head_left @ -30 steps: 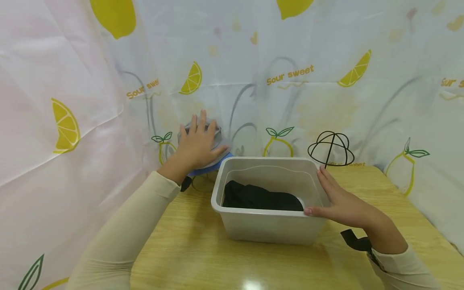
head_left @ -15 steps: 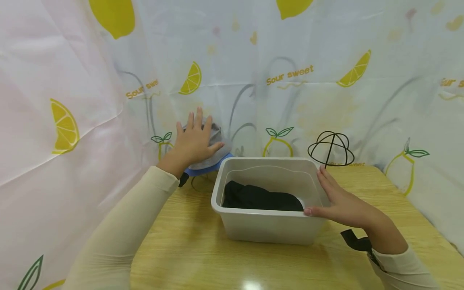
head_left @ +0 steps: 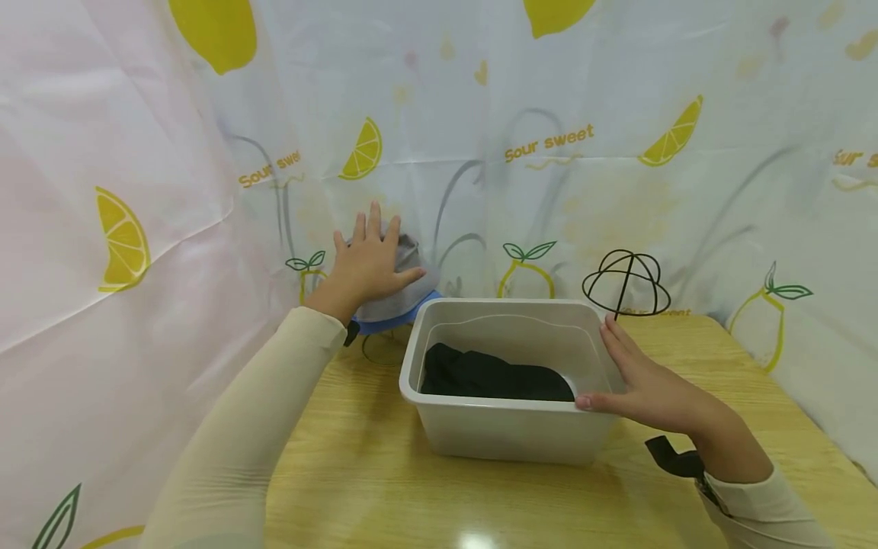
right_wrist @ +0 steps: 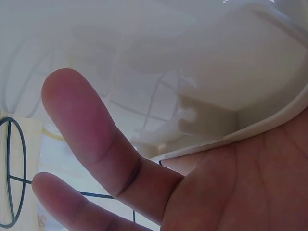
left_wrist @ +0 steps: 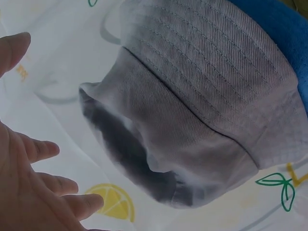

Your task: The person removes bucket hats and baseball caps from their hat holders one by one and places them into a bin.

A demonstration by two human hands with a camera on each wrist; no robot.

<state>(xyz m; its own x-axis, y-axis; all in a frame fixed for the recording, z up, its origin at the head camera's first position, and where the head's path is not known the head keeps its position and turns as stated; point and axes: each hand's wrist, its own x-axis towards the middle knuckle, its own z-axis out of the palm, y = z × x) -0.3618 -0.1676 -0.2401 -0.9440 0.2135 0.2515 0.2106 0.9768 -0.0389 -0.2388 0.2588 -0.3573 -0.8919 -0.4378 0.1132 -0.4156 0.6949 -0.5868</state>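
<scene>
My left hand (head_left: pixel 366 268) is spread at the back left, fingers straight, in front of a grey bucket hat (head_left: pixel 409 293) with a blue underside. In the left wrist view a gap shows between the fingers and the crown of the hat (left_wrist: pixel 183 106), whose top is dented in. At the right end of a light grey plastic bin (head_left: pixel 507 433), my right hand (head_left: pixel 655 387) lies against the rim with its thumb on the front corner and its fingers extended along the outside. A dark folded cloth item (head_left: pixel 497 375) lies inside the bin.
A black wire hat stand (head_left: pixel 623 284) rises behind the bin at the right. Under the bucket hat a wire ring base shows on the wooden table (head_left: pixel 370 473). A lemon-print curtain (head_left: pixel 439 99) closes off the back and left.
My left hand has moved slightly left and up off the hat, uncovering more of its grey side. The right hand and the bin have stayed in place.
</scene>
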